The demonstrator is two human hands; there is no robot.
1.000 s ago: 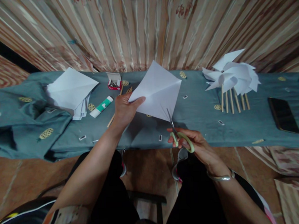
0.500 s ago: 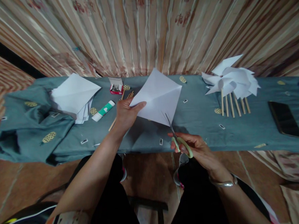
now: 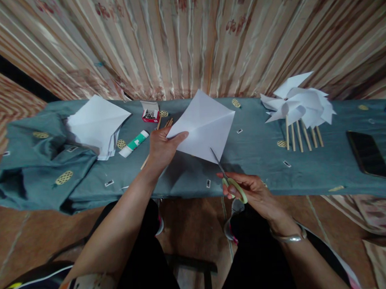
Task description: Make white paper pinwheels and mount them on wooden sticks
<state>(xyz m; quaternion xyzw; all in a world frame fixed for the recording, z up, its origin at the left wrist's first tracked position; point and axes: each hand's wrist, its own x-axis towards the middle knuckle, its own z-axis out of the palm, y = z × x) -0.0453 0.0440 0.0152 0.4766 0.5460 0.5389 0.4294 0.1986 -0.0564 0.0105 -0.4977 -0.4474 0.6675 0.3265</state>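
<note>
A creased white sheet of paper point(image 3: 205, 122) is pinched at its left corner by my left hand point(image 3: 165, 146), thumb on top. The sheet is held above the cloth, one corner pointing toward me. In my right hand point(image 3: 250, 191) is a pair of scissors point(image 3: 234, 187) with pale green handles, my fingers through the loops. Their blades lie at the sheet's near corner and look closed together. Beside my left hand are thin wooden sticks point(image 3: 168, 122), partly hidden by the hand and paper.
A stack of white paper point(image 3: 97, 119) lies at left, near a green-and-white glue tube point(image 3: 134, 143) and a small red box of metal pins point(image 3: 150, 112). At right are several paper pinwheels point(image 3: 299, 104) on sticks and a phone point(image 3: 368, 154). A blue-green cloth point(image 3: 182, 186) covers the table.
The scissor blades have closed together at the paper's near corner, and the handle loops have come together. My left hand and the sheet have hardly moved.
</note>
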